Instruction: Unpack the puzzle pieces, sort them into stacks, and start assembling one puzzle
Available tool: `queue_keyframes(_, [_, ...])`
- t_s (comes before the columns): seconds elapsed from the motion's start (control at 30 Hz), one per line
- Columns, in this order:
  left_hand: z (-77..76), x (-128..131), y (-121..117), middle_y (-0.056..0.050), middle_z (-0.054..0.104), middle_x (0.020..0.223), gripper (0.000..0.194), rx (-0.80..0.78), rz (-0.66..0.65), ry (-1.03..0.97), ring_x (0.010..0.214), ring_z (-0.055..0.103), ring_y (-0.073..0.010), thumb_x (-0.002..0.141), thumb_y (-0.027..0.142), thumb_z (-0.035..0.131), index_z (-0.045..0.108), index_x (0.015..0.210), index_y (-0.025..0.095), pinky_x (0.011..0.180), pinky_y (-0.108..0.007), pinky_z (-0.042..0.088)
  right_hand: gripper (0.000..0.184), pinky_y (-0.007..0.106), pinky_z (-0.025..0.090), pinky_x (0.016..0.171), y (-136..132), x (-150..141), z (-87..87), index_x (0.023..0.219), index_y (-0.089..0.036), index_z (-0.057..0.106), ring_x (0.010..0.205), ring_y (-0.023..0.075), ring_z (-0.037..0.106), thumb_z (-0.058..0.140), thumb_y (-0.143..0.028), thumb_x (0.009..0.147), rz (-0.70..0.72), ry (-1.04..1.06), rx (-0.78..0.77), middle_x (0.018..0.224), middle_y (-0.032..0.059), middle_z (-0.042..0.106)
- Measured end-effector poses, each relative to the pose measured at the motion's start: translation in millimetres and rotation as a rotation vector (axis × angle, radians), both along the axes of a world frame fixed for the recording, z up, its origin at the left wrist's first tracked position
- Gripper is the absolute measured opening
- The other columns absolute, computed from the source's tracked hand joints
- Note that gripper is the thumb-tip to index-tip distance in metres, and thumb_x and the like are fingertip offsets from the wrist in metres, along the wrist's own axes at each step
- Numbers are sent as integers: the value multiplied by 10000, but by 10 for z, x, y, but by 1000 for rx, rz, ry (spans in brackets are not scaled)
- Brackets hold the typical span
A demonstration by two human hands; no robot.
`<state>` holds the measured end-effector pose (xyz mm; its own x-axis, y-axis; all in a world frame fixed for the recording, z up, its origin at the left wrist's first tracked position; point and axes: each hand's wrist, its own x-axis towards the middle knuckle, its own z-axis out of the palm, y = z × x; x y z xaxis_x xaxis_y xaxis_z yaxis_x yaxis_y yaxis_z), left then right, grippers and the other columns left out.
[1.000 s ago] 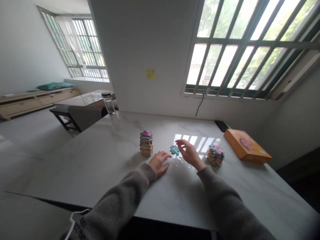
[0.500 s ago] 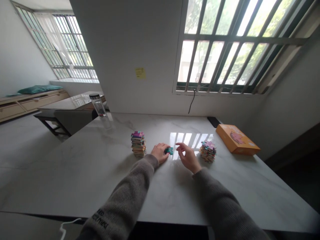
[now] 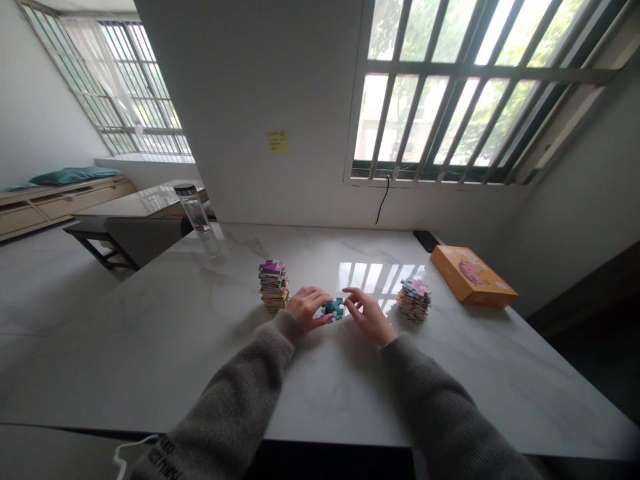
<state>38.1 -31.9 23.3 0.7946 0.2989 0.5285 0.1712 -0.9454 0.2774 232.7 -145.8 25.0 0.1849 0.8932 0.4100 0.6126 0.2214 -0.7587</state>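
Note:
A teal jigsaw puzzle piece (image 3: 334, 308) with a darker patch lies low over the table between my hands. My left hand (image 3: 306, 308) has it by the left side, fingers along the top and thumb at the lower edge. Close to its right edge is my right hand (image 3: 369, 317), thumb and index finger apart, holding nothing. Just left of my left hand stands a tall stack of puzzle pieces (image 3: 273, 287), purple on top. A shorter stack (image 3: 415, 301), topped with pink and teal, sits to the right of my right hand.
An orange box (image 3: 473, 277) rests on the right of the white marble-look table (image 3: 200, 347), with a black phone-like object (image 3: 426, 241) behind it. A clear bottle (image 3: 194, 210) with a dark lid stands at the back left. A yellow note (image 3: 277, 141) is on the wall.
My left hand has opened wider around the teal puzzle piece, and more of the piece shows. My right hand has come slightly left, closer to it. The view has shifted a little.

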Motion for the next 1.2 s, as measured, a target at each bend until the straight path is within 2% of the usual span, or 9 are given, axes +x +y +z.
queue_keyframes(0.2, [107, -2, -63, -73, 677, 1282, 347, 67, -77, -72, 1208, 594, -250, 870, 227, 603, 625, 1216, 247, 1074, -444, 418, 428, 278, 492, 576, 3, -93, 97, 1227, -190, 564, 606, 141, 583, 638, -408, 866, 134, 423, -51, 700, -32, 595])
queue_keyframes(0.37, [64, 10, -85, -103, 650, 1263, 345, 16, 63, -233, 1157, 601, -248, 922, 215, 531, 589, 1261, 230, 1016, -442, 471, 469, 265, 471, 538, -21, -143, 140, 1265, -196, 582, 571, 126, 559, 661, -399, 850, 140, 501, -51, 687, -40, 586])
queue_keyframes(0.53, [62, 29, -121, -110, 648, 1202, 457, -4, 52, -224, 1124, 601, -280, 844, 355, 694, 576, 1265, 219, 973, -446, 485, 445, 280, 493, 566, -28, -176, 141, 1240, -207, 590, 606, 136, 583, 657, -425, 858, 91, 566, -10, 718, -29, 591])
queue_keyframes(0.63, [71, 32, -126, -99, 664, 1196, 377, 0, 57, -231, 1104, 617, -270, 862, 320, 677, 603, 1221, 229, 959, -439, 483, 437, 285, 504, 574, -33, -194, 137, 1250, -204, 572, 620, 142, 596, 633, -432, 882, 117, 564, -16, 734, -17, 606])
queue_keyframes(0.73, [92, 25, -130, -87, 666, 1215, 373, -23, 33, -271, 1124, 613, -261, 842, 225, 656, 606, 1212, 234, 992, -442, 473, 406, 294, 519, 587, -57, -190, 152, 1266, -202, 558, 670, 158, 620, 583, -418, 924, 90, 439, 13, 786, 11, 625])
queue_keyframes(0.83, [124, 20, -146, -85, 671, 1190, 369, -108, 3, -334, 1070, 627, -245, 806, 168, 648, 614, 1170, 224, 975, -429, 497, 389, 335, 552, 696, -100, -157, 188, 1293, -222, 552, 901, 201, 640, 592, -356, 930, 45, 171, 128, 1071, 98, 641])
queue_keyframes(0.93, [149, 24, -169, -89, 664, 1173, 329, -207, -40, -379, 920, 641, -201, 807, 152, 632, 622, 1131, 209, 900, -391, 536, 347, 362, 565, 773, -133, -118, 219, 1275, -249, 576, 1077, 232, 605, 601, -298, 932, 89, -32, 205, 1261, 125, 585])
queue_keyframes(1.07, [147, 36, -185, -90, 649, 1182, 326, -283, -65, -369, 841, 643, -170, 832, 176, 621, 604, 1157, 204, 878, -371, 538, 233, 415, 555, 865, -152, -75, 252, 1184, -263, 631, 1114, 252, 596, 594, -291, 955, 76, -214, 269, 1216, 104, 640])
queue_keyframes(1.2, [70, 48, -143, -98, 650, 1154, 443, -267, 8, -279, 946, 647, -216, 858, 228, 600, 514, 1291, 192, 930, -414, 507, 248, 460, 493, 960, -209, 87, 335, 1174, -255, 644, 1099, 268, 593, 643, -312, 933, -76, -372, 352, 1165, 93, 679])
